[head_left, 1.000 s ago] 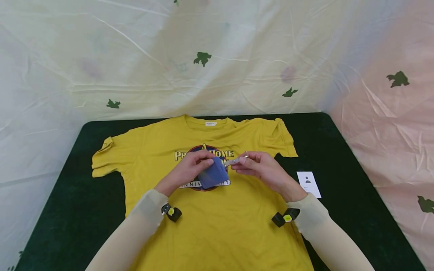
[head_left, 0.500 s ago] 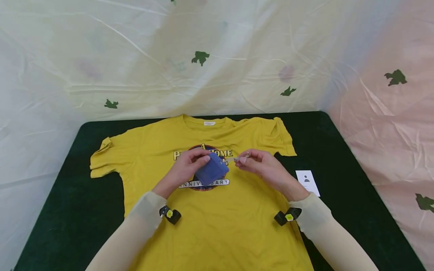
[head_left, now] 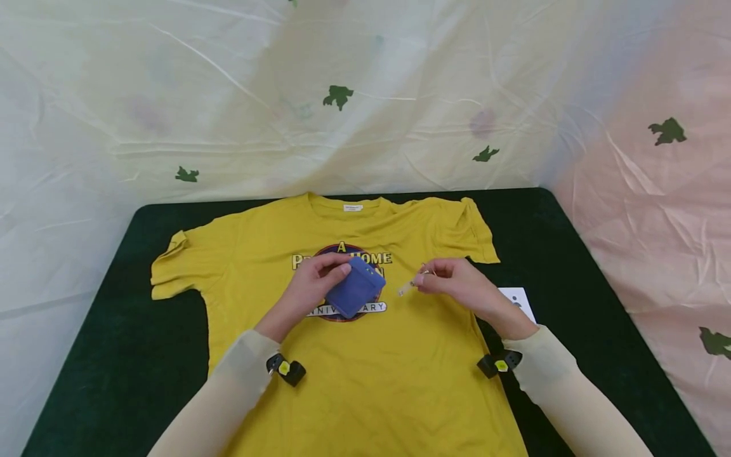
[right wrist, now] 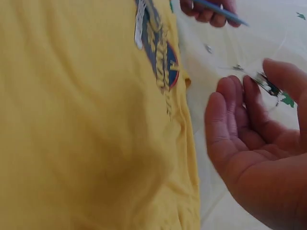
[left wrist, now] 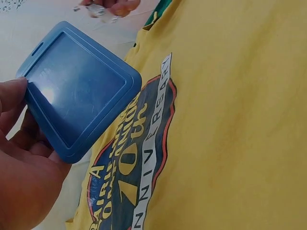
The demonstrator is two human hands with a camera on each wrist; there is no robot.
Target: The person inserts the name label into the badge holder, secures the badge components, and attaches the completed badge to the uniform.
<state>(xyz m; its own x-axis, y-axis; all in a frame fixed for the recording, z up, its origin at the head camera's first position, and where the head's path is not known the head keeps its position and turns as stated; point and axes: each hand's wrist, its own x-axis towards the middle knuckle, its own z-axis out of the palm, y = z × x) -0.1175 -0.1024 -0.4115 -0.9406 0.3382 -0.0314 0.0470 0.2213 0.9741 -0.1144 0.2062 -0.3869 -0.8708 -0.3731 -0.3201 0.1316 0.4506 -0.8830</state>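
My left hand (head_left: 313, 284) pinches a blue plastic badge holder (head_left: 355, 289) by one edge, above the print of a yellow T-shirt (head_left: 365, 381). The left wrist view shows the holder (left wrist: 79, 91) tilted, with a slot near one edge and a shiny recessed face. To its right, my right hand (head_left: 457, 285) pinches a small badge clip (head_left: 419, 276) with a clear strap between thumb and fingers. Blurred in the right wrist view, the clip (right wrist: 266, 84) hangs apart from the holder. Partly behind my right forearm lies a white card (head_left: 518, 301) with a person icon.
The shirt lies spread flat, collar away from me, on a dark green table (head_left: 108, 355). Pale fabric walls (head_left: 240, 95) with green leaf-like patches stand behind and at both sides.
The clip's strap has come away from the badge holder. My right hand has moved right and slightly down with the clip; its forearm now covers part of the card.
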